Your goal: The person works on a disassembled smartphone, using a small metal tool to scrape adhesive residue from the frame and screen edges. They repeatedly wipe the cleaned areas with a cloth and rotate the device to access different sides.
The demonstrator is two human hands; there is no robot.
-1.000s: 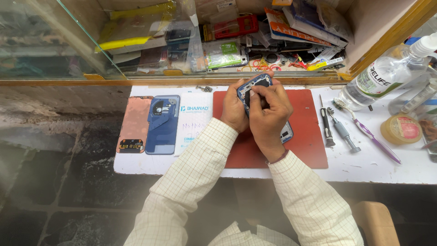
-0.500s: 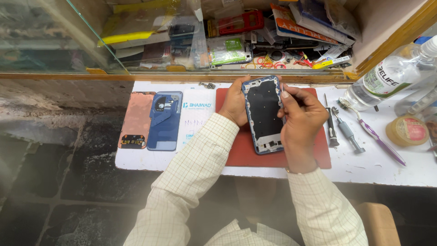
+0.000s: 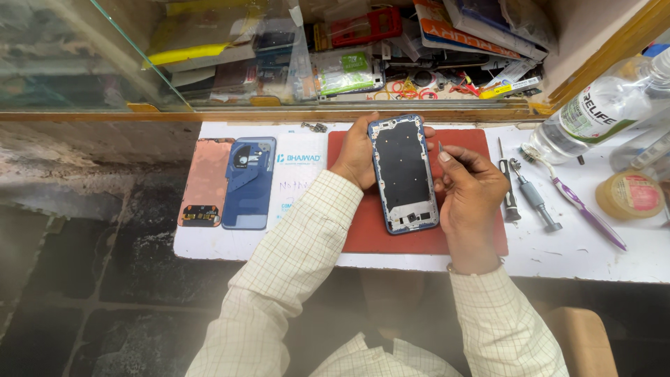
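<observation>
Since the earlier frame, you have lowered the phone frame (image 3: 405,174) from a raised tilt to lie nearly flat over the red work mat (image 3: 481,234), open side up. At far left, the copper-coloured panel (image 3: 206,183) and the blue back cover (image 3: 250,183) lie side by side on the white bench top (image 3: 209,241), well apart from your work. Your left hand (image 3: 356,152) wraps the frame's upper left edge, fingers curled around it. Your right hand (image 3: 473,187) pinches a thin metal tool (image 3: 440,148) just beside the frame's right edge. Judged from this, keep the frame steady and guide the tip lightly. Screwdrivers (image 3: 523,192) and a toothbrush (image 3: 579,206) lie further right.
</observation>
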